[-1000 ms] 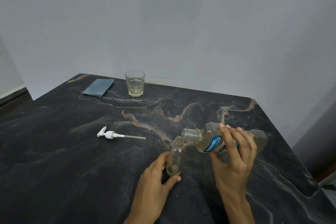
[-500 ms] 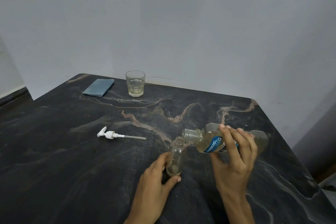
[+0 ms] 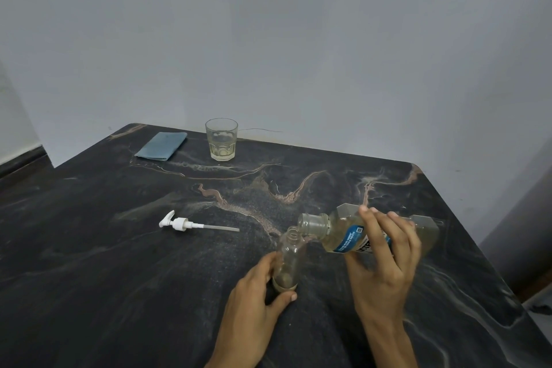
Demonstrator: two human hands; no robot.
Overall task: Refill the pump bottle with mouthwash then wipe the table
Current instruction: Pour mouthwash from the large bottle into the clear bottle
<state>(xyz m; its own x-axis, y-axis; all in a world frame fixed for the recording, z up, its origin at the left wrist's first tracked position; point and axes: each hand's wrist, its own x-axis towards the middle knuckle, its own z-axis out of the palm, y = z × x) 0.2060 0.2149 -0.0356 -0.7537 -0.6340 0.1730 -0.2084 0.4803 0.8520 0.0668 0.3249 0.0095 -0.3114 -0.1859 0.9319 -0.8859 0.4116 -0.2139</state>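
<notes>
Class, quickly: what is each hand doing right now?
Left hand: fingers curled round the base of the small pump bottle, steadying it.
Right hand: grips the tilted mouthwash bottle, its mouth at the pump bottle's opening.

Plain grey wall behind dark marble table

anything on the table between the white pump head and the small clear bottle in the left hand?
Nothing: head view shows bare dark marble tabletop between the white pump head, lying on its side, and the small clear plastic bottle.
</notes>
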